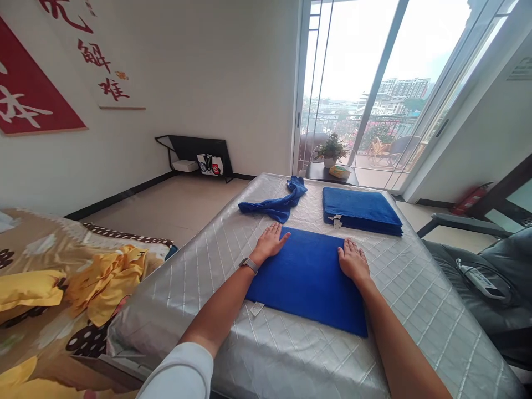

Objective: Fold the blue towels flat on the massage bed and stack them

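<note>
A blue towel [310, 277] lies folded flat in a rectangle on the silver quilted mattress [199, 271], a white label at its near left corner. My left hand [271, 243] rests flat on its far left edge, fingers stretched out, with a watch on the wrist. On the far right edge lies my right hand [354, 260], also flat with fingers extended. Beyond it, to the right, sits a neat stack of folded blue towels [361, 209] with white labels showing. A crumpled blue towel [276, 206] trails across the mattress behind my left hand.
Left of the mattress is a bed with patterned bedding [37, 244] and crumpled yellow cloth [108, 282]. A dark armchair [461, 277] holding a power strip [482, 281] stands to the right. Past the far end, a chair [316, 172] bears a potted plant [331, 149] near glass doors.
</note>
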A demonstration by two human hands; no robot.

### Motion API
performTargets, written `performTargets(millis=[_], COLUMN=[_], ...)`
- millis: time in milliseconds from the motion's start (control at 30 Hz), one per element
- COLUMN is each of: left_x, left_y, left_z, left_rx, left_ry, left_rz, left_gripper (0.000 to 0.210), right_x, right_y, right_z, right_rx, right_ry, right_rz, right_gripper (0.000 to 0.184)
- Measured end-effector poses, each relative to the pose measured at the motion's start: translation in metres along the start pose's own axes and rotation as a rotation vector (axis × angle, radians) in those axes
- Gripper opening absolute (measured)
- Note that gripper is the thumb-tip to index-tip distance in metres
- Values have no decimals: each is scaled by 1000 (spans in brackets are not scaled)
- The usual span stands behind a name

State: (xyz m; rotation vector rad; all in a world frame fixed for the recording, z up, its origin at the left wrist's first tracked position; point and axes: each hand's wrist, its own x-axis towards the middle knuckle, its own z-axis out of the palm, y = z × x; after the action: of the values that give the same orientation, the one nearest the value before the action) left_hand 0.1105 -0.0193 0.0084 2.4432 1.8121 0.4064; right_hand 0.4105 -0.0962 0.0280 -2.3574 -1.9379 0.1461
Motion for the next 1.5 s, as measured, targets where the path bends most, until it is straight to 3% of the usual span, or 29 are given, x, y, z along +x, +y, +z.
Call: performTargets(millis=[267, 567, 933, 1100, 1233, 1367, 1500], left_x=[1, 1, -4, -8, -13, -17, -14], left_y=[-2, -3, 3, 10, 40, 105, 166], left_z=[1, 1, -7, -16, -17, -5, 14], left_rx=[-23, -28, 13, 54, 62, 29, -5], left_ry=[-14, -20, 1, 94, 102, 20, -31], left_rz=[-15, -17, -23, 2, 179, 435, 497], left_gripper=[89, 89, 88, 81, 71, 73, 71], right_x=[-2, -14, -13, -12, -12, -11, -11], right_y=[0, -2, 2, 0, -1, 0, 4], right_z=[-2, -7, 1, 2, 2, 3, 8], right_rx=[-15, -57, -43, -37, -20, -9, -29], right_ry=[5, 95, -33, -22, -28, -20, -5], right_rz=[-12, -62, -25, -21, -6, -12, -36], right_gripper=[67, 65, 67, 67, 67, 68, 66])
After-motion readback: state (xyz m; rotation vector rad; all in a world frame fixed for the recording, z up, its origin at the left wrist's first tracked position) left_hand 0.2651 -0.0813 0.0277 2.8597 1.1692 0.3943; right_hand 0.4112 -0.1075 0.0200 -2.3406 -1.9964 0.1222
